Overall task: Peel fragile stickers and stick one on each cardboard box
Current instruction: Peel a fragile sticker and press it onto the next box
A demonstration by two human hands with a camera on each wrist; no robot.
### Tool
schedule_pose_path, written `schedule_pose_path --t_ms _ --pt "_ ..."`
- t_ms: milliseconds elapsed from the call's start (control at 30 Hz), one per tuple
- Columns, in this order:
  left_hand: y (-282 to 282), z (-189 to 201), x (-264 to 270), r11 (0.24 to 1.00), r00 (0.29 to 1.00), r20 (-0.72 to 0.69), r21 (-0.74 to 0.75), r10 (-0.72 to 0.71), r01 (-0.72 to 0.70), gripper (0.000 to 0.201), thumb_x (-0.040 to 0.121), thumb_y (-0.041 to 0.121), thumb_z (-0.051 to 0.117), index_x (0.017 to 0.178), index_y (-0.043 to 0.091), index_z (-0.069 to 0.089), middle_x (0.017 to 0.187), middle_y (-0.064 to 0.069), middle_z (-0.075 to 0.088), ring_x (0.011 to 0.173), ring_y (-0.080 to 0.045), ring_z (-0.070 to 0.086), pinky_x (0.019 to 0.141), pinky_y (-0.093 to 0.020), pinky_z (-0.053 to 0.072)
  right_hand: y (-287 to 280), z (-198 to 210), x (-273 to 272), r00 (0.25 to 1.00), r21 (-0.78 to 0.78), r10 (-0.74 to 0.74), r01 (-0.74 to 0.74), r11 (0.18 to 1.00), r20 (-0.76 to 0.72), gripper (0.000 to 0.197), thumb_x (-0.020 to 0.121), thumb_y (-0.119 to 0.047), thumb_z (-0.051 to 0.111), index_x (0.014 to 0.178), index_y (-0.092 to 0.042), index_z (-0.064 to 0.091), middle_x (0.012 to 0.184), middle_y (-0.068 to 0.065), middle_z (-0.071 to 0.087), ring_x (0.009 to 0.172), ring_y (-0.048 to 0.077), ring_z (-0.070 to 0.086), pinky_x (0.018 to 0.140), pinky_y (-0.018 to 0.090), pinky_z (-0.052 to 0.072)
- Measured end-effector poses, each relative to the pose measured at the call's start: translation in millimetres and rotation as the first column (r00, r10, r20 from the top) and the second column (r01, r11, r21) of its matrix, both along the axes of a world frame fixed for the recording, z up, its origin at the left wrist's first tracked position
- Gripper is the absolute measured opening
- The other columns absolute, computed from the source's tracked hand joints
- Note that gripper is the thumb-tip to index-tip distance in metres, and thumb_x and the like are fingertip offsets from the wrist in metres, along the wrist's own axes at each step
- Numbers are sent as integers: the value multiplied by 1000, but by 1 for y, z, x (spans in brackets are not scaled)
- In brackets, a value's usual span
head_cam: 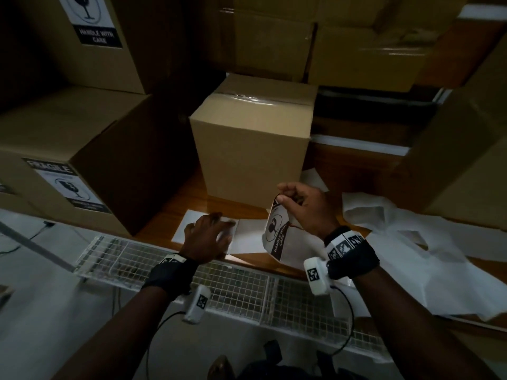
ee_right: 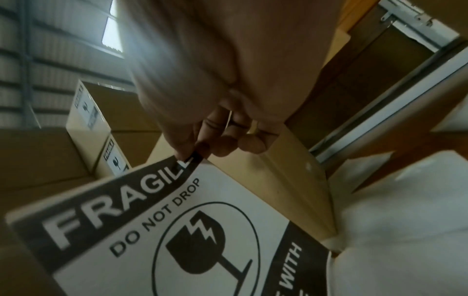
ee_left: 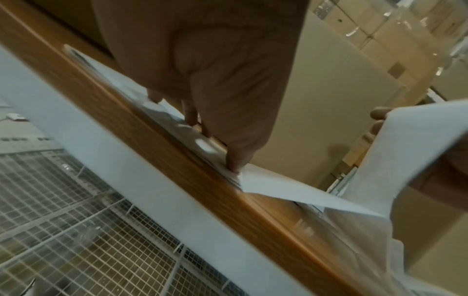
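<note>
Boxes at left of the head view, upper (head_cam: 90,23) and lower (head_cam: 68,185), are already wearing labels; the centre box (head_cam: 252,149) is sitting bare. Right hand (head_cam: 304,209) is pinching a peeled sticker (head_cam: 277,231) by its top corner at lower centre, while left hand (head_cam: 208,237), fingers spread, is pressing the backing sheet (head_cam: 189,226) flat.
</note>
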State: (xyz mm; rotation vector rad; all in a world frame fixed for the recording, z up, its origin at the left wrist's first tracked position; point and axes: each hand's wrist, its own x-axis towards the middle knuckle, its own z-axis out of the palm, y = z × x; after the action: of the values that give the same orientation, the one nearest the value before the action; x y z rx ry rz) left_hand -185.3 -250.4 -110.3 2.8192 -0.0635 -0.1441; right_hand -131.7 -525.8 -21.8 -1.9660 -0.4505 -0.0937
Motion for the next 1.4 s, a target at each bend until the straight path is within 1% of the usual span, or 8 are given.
schedule_pose_path --t_ms 300,467,600,733,833,1067,1200,1400 --pt "-4 -1 9 996 999 14 82 -31 29 41 93 48 58 133 38 59 147 0 49 136 -29 45 104 -55 40 -31 28 -11 995 58 -80 76 995 64 12 93 -18 71 105 -18 73 91 0 76 82 13 75 73 42 63" --pt "-6 7 14 995 998 55 96 -40 35 30 87 46 65 116 39 67 138 7 58 127 -25 53 94 -50 49 -37 45 -13 989 54 -109 104 993 95 11 95 -19 69 105 -17 72 93 1 76 83 13 74 71 44 63" --pt "-7 16 17 994 995 96 103 -30 20 40 89 39 70 128 31 64 143 2 54 132 -28 49 99 -51 46 -33 54 -16 981 72 -152 144 987 124 10 96 -19 68 100 -27 70 87 -4 75 79 10 74 68 39 63" --pt "-23 61 15 951 906 424 -288 21 113 32 100 38 61 123 17 69 120 -3 68 109 -21 63 86 -35 50 -22 47 -15 965 111 -237 225 968 110 9 95 -20 69 103 -17 73 89 -4 76 79 9 74 68 42 64" --pt "-45 111 14 815 918 387 -558 89 157 55 93 59 59 130 19 64 117 12 64 102 -3 62 81 -23 51 -14 37 -10 947 140 -307 293 946 90 10 94 -29 70 103 -26 74 89 -4 77 80 12 75 67 47 63" --pt "-56 141 47 698 925 359 -694 123 177 14 88 24 78 88 29 65 81 6 71 68 4 63 59 -16 50 4 37 -5 924 226 -380 360 905 47 9 96 -27 69 105 -28 71 90 -2 77 80 14 76 64 47 63" --pt "-53 139 63 660 918 355 -734 175 158 14 88 23 78 97 13 75 90 2 76 84 -10 73 75 -32 62 10 43 0 903 262 -429 408 875 27 20 93 -23 72 113 -20 70 94 -2 76 83 11 75 67 41 64" --pt "-56 145 73 619 881 419 -758 217 208 14 89 24 78 94 12 78 86 5 77 80 -5 73 70 -22 58 20 51 3 849 310 -528 498 810 13 5 91 -23 75 95 -24 71 87 -4 75 76 8 73 65 39 63"
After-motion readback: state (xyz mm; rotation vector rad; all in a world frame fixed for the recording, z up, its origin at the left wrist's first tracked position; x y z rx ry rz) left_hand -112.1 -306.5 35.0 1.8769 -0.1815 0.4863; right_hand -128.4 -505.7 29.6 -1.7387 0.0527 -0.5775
